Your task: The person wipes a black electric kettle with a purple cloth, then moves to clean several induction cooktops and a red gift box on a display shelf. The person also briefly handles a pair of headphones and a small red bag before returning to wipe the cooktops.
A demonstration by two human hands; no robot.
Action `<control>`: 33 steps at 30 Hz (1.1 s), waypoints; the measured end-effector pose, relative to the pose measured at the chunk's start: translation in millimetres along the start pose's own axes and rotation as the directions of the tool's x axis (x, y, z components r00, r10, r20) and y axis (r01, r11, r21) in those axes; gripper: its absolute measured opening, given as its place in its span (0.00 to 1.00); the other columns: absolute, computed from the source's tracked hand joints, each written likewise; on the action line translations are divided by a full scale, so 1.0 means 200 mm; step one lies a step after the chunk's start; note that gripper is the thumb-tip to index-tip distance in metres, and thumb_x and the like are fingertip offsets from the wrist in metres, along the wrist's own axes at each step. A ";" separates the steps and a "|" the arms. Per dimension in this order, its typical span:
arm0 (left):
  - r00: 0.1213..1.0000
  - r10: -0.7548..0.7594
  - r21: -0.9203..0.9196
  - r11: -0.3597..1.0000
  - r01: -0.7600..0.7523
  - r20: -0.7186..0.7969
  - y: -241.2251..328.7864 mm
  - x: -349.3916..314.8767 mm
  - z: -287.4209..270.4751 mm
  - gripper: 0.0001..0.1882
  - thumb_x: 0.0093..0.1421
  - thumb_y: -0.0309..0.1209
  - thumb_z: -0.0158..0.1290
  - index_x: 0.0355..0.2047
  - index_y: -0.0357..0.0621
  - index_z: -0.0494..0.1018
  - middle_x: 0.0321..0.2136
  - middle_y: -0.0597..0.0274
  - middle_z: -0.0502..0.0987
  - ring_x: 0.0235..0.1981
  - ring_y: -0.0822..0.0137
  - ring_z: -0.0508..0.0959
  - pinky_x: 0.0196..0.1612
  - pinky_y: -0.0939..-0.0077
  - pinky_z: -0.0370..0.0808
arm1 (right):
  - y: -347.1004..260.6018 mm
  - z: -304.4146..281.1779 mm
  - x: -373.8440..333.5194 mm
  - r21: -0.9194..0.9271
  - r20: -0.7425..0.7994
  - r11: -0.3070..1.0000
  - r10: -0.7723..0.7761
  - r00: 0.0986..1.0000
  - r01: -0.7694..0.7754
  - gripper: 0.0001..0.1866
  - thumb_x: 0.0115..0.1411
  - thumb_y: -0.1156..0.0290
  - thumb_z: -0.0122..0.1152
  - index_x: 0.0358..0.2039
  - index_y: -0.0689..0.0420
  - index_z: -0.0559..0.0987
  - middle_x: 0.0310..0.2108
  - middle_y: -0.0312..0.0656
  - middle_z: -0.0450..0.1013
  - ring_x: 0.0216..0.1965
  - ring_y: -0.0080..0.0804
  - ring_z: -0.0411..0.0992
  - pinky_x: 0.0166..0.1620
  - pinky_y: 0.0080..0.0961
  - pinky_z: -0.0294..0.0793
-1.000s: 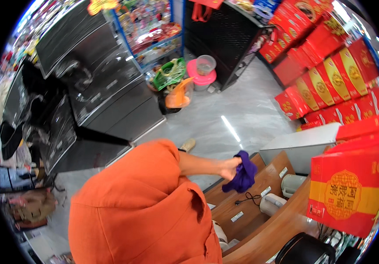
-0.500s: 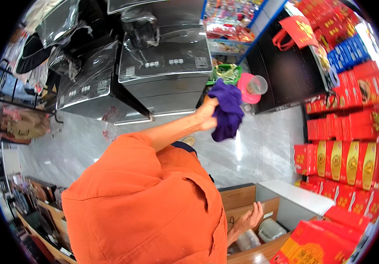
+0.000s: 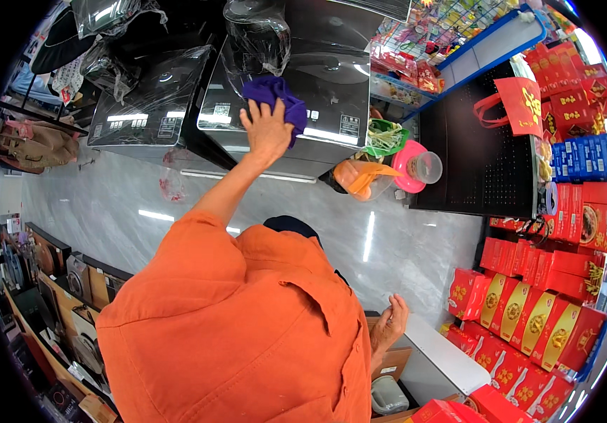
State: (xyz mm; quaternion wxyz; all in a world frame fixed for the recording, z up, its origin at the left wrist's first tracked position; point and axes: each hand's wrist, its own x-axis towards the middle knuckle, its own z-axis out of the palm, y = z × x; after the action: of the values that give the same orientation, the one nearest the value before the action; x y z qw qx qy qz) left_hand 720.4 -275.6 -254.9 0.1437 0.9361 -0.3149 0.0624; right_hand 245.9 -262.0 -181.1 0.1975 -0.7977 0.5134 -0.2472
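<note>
My left hand (image 3: 268, 134) holds a purple cloth (image 3: 278, 99) down against the glossy black top (image 3: 324, 92) of a boxy, film-covered unit. The fingers are spread over the cloth, near its front edge. Just behind the cloth stands a dark rounded container (image 3: 257, 39) wrapped in clear plastic. At the lower right, my right hand (image 3: 391, 321) hangs beside my body with its fingers loosely apart, holding nothing. A white-topped shelf (image 3: 444, 349) is nearest to it.
To the left stands another film-covered black unit (image 3: 148, 99). Right of my left hand, a green basket (image 3: 388, 137), an orange-filled clear bag (image 3: 363, 180) and a pink basin (image 3: 405, 169) sit beside a black perforated rack (image 3: 480, 155). Red gift boxes (image 3: 508, 303) fill the right side.
My left hand has carried the purple cloth leftward and pressed it onto the black top. The view has shifted, showing the orange-filled bag. My right hand remains low at the right.
</note>
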 end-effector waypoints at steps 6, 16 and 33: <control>0.979 0.198 -0.071 0.978 -0.194 0.044 0.36 0.16 0.10 0.32 0.56 0.44 0.53 0.60 0.47 0.66 0.54 0.44 0.68 0.64 0.36 0.56 0.65 0.42 0.48 | -0.03 0.08 0.21 0.015 0.061 1.000 -0.003 0.998 0.002 0.15 0.56 0.89 0.50 0.40 0.64 0.79 0.44 0.48 0.75 0.43 0.43 0.74 0.42 0.33 0.74; 0.904 0.428 -0.151 0.892 -0.426 -0.022 0.52 0.52 0.29 0.29 0.56 0.39 0.48 0.60 0.51 0.66 0.55 0.49 0.68 0.63 0.45 0.59 0.66 0.44 0.51 | -0.01 0.24 0.62 0.096 0.324 0.986 -0.157 0.933 0.133 0.13 0.57 0.85 0.53 0.41 0.61 0.80 0.44 0.46 0.76 0.43 0.44 0.75 0.47 0.34 0.72; 0.944 -0.273 0.124 0.946 0.298 -0.185 0.25 0.07 0.16 0.29 0.53 0.36 0.55 0.55 0.35 0.67 0.52 0.38 0.66 0.63 0.32 0.55 0.64 0.39 0.52 | 0.38 0.34 1.39 0.274 0.509 0.942 -0.312 0.803 0.192 0.13 0.58 0.84 0.52 0.41 0.61 0.79 0.44 0.48 0.76 0.44 0.47 0.75 0.49 0.37 0.72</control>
State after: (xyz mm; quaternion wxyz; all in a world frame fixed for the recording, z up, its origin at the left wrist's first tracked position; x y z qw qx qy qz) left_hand 702.1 -331.0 -270.6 0.1062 0.9716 -0.1569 0.1417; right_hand 329.8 -542.4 -225.3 0.3833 -0.8707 0.2956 -0.0867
